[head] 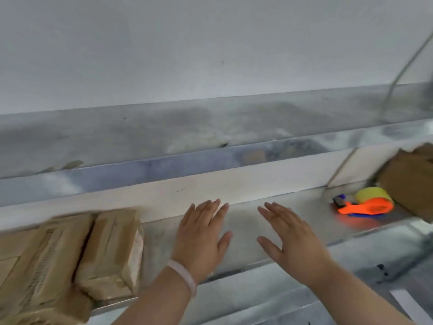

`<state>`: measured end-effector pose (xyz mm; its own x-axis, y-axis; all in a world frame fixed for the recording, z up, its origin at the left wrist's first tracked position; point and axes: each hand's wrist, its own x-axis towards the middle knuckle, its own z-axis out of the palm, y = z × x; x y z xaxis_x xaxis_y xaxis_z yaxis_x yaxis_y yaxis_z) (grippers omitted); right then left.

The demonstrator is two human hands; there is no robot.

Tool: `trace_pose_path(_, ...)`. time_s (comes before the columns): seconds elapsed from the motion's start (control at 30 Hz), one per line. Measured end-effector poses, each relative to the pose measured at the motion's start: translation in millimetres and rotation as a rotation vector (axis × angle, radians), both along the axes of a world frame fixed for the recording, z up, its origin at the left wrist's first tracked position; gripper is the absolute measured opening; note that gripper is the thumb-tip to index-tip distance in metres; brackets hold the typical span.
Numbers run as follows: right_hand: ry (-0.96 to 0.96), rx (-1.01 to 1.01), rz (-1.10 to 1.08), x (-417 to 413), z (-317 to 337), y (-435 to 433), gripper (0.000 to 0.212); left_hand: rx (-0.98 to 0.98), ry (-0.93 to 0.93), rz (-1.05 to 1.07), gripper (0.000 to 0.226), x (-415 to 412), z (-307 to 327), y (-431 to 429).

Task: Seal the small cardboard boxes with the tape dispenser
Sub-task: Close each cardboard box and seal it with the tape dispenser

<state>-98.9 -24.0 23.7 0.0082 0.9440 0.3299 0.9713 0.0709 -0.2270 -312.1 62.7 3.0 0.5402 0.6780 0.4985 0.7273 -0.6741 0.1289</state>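
Note:
Two taped small cardboard boxes lie side by side at the lower left, one (pixel 112 252) nearer the middle and one (pixel 44 266) further left. An orange and blue tape dispenser (pixel 365 205) with a yellow roll rests at the right on the metal surface. My left hand (pixel 201 238) and my right hand (pixel 293 240) hover flat, fingers straight, palms down, over the bare stretch between the boxes and the dispenser. Neither hand holds anything. A pale bracelet circles my left wrist.
The work surface is a shiny metal tray (pixel 246 231) with a white raised back edge (pixel 210 191). A larger open cardboard box (pixel 410 179) stands at the far right behind the dispenser. A grey wall rises beyond. The picture is motion-blurred.

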Motion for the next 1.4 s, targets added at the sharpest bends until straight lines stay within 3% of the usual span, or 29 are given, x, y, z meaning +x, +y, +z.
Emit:
trace_pose_path(0.5,0.015,0.023,-0.368,268,13,-128,0.061,0.026,-0.123,-0.408,0.055,323,10,-72)
trace_pose_path(0.7,0.038,0.001,-0.455,372,8,-157,0.074,-0.036,-0.188,-0.482,0.052,431,-2,-92)
trace_pose_path(0.9,0.134,-0.04,-0.554,434,-6,-148,0.068,-0.072,-0.142,-0.516,0.051,495,-17,-80)
trace_pose_path(1.2,0.325,-0.09,-0.699,516,-15,-78,0.075,-0.138,-0.095,-0.494,0.055,566,-35,-9)
trace_pose_path(1.4,0.334,-0.022,-0.665,537,-26,-50,0.046,-0.211,-0.116,-0.469,0.054,592,-50,34)
